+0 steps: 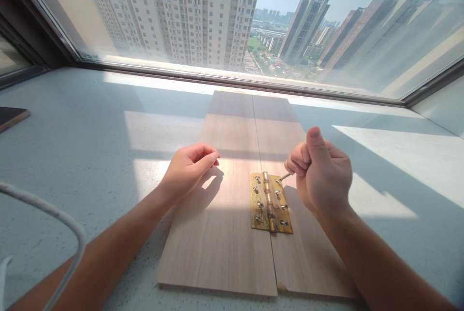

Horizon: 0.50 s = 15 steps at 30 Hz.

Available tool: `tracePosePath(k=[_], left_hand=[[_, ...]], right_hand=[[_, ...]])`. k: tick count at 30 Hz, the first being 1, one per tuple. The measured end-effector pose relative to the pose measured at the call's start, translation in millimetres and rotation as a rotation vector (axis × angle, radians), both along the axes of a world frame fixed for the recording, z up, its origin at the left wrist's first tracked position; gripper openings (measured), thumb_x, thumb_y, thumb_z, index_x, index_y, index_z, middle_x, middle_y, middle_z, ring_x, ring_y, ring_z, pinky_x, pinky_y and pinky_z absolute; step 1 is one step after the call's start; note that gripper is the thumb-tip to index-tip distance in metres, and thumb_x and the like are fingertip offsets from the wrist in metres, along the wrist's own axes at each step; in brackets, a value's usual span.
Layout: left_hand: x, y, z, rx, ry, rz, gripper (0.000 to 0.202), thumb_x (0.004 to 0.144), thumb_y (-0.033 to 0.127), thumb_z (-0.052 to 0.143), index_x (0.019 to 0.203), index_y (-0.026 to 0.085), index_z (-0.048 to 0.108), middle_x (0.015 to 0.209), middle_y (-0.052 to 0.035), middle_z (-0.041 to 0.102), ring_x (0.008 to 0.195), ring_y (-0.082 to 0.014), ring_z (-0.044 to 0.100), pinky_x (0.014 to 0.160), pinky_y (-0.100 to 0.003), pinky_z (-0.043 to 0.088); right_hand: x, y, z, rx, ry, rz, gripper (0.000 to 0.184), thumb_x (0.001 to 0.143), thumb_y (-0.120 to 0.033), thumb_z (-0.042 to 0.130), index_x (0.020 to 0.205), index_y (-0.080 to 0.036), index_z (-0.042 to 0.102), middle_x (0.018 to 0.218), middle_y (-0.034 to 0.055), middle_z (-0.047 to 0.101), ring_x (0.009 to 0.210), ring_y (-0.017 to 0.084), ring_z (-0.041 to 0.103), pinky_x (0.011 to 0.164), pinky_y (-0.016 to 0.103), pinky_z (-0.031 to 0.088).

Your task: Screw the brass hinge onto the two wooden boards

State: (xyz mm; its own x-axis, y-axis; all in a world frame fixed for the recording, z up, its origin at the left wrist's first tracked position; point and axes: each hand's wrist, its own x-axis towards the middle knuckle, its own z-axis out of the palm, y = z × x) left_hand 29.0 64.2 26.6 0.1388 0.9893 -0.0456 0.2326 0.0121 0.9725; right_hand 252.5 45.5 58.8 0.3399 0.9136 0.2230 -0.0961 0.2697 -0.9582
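A brass hinge (268, 204) lies open across the seam between two pale wood boards, a wider left board (217, 248) and a right board (308, 262). Several silver screws (277, 193) stand in its leaves, some tilted. My right hand (322, 171) is closed around a screwdriver, thumb raised; its handle is hidden in the fist. The thin metal shaft of the screwdriver (285, 177) reaches the upper right screw. Over the left board, left of the hinge, my left hand (194, 166) is curled with thumb and fingertips together, and nothing shows between them.
The boards rest on a speckled white sill (97, 156) below a large window (232, 77). A white cable (68, 219) loops at the lower left, near my left forearm. At the far left edge lies a dark flat object (12, 117). Sunlight and shadow bands cross the boards.
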Motion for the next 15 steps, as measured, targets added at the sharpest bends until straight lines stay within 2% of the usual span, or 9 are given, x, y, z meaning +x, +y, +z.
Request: tracePosePath(k=[4, 7, 11, 13, 15], left_hand=[[0, 0, -1.6, 0.005, 0.014, -0.007, 0.019, 0.083, 0.032, 0.059, 0.073, 0.017, 0.065, 0.072, -0.002, 0.065, 0.066, -0.014, 0.056, 0.059, -0.026, 0.039], [0, 0, -2.1, 0.002, 0.014, -0.01, 0.019, 0.084, 0.032, 0.059, 0.073, 0.017, 0.066, 0.072, -0.0021, 0.065, 0.067, -0.0143, 0.056, 0.06, -0.027, 0.039], [-1, 0, -1.2, -0.007, 0.013, -0.005, 0.019, 0.083, 0.032, 0.059, 0.073, 0.018, 0.066, 0.072, -0.0023, 0.065, 0.067, -0.0145, 0.056, 0.06, -0.027, 0.039], [-1, 0, -0.5, -0.008, 0.015, -0.003, 0.019, 0.083, 0.032, 0.059, 0.072, 0.018, 0.065, 0.072, -0.0021, 0.065, 0.066, -0.0144, 0.056, 0.059, -0.026, 0.039], [0, 0, -0.1, -0.003, 0.02, 0.001, 0.02, 0.083, 0.032, 0.059, 0.072, 0.018, 0.065, 0.071, -0.0019, 0.065, 0.066, -0.0143, 0.056, 0.059, -0.026, 0.04]], right_hand=[[-2, -5, -4.0, 0.035, -0.073, 0.058, 0.045, 0.078, -0.023, 0.073, 0.049, -0.02, 0.038, 0.045, -0.0075, 0.031, 0.043, 0.007, 0.027, 0.042, 0.026, 0.021], [3, -3, -2.2, -0.015, -0.062, 0.127, 0.049, 0.075, -0.018, 0.071, 0.046, -0.02, 0.032, 0.044, -0.008, 0.025, 0.041, 0.006, 0.023, 0.041, 0.025, 0.016], [12, 2, 4.8, -0.095, -0.042, 0.324, 0.055, 0.072, -0.024, 0.073, 0.044, -0.02, 0.026, 0.043, -0.0085, 0.02, 0.04, 0.005, 0.017, 0.041, 0.026, 0.012], [16, 5, 8.1, -0.125, -0.02, 0.445, 0.058, 0.075, -0.034, 0.071, 0.044, -0.021, 0.025, 0.042, -0.0084, 0.018, 0.039, 0.005, 0.015, 0.041, 0.026, 0.013], [19, 8, 10.2, -0.152, 0.026, 0.517, 0.055, 0.078, -0.046, 0.067, 0.045, -0.022, 0.031, 0.04, -0.0087, 0.018, 0.037, 0.006, 0.016, 0.04, 0.026, 0.016]])
